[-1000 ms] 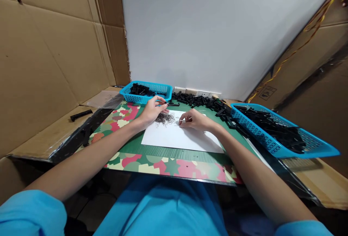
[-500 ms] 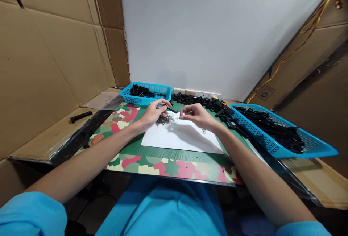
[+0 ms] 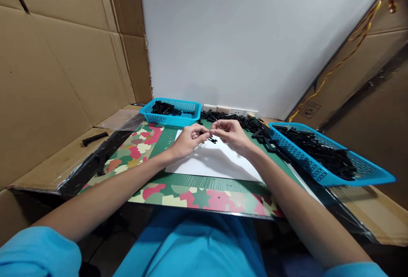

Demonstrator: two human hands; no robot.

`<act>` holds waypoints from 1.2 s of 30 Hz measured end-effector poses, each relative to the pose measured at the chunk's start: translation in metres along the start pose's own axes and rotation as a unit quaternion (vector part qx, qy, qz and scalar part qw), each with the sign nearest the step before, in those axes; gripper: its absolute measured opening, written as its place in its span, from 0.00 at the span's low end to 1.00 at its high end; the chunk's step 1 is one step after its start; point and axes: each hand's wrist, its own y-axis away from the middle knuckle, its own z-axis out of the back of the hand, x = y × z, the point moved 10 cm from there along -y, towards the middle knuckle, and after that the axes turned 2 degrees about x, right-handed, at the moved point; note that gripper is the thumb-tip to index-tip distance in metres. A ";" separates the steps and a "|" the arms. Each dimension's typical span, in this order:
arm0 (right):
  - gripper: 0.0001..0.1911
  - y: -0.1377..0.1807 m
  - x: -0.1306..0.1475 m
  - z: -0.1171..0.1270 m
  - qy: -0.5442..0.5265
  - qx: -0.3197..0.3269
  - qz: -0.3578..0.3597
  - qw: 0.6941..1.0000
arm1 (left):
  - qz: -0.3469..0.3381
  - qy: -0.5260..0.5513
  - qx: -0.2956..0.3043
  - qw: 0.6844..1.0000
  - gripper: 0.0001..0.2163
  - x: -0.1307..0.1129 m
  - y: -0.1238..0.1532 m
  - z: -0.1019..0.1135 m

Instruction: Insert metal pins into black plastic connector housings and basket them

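My left hand is closed around a small black plastic part, whose end sticks out past the fingertips. My right hand meets it there, thumb and fingers pinched together at the part. A thin sliver shows above the right fingers, too small to name. Under both hands lies a white sheet of paper. Tiny metal pieces are scattered on it, and my hands partly cover them.
One blue basket with black parts stands at the back left, another blue basket at the right. Loose black parts lie heaped along the wall. A single black part rests on the left cardboard.
My hands have come together; the left moved slightly right and the fingertips now touch. The black part has turned and its end points lower toward the paper.
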 end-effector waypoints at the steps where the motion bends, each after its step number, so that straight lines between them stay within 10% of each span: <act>1: 0.20 0.000 0.001 0.001 0.016 -0.009 0.008 1.000 | -0.010 -0.007 -0.005 1.000 0.14 -0.002 0.000 0.001; 7: 0.12 0.025 0.042 0.017 0.305 -0.192 0.202 0.911 | -0.030 -0.056 -0.079 0.995 0.12 -0.002 0.000 0.020; 14: 0.12 0.038 0.041 -0.021 0.507 -0.139 0.297 0.797 | -0.043 0.001 -0.090 0.995 0.11 0.001 0.000 0.021; 36: 0.08 0.030 0.044 -0.006 0.325 -0.166 0.273 0.890 | -0.027 0.074 -0.069 0.994 0.10 0.005 0.000 0.014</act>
